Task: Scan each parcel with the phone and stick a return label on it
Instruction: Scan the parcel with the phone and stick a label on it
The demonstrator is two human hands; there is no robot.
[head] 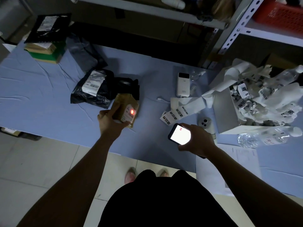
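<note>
**A:** Where's the parcel?

**B:** The brown parcel [122,106] is near the front edge of the table [41,89]. The left hand [109,122] grips it from the near side, with the fingers curled round its lower end. A red spot of light [132,113] sits on its white label. I can't tell whether it rests on the blue cloth or is lifted off it.

**A:** And the phone?

**B:** The right hand [199,140] holds the phone [179,134] with the fingers wrapped round its edge. The screen glows white and faces up. It is to the right of the parcel and apart from it.

**A:** Labels?

**B:** A strip of return labels [174,114] lies on the cloth just behind the phone. It runs toward a white box [227,112] stuffed with crumpled paper.

**A:** Anything else around?

**B:** A black bag parcel [93,90] with a white label lies right behind the brown one. A white power bank [183,85] lies behind the strip, and a stack of parcels [47,43] stands at the far left. A clear plastic bottle [262,138] lies in front of the box.
</note>
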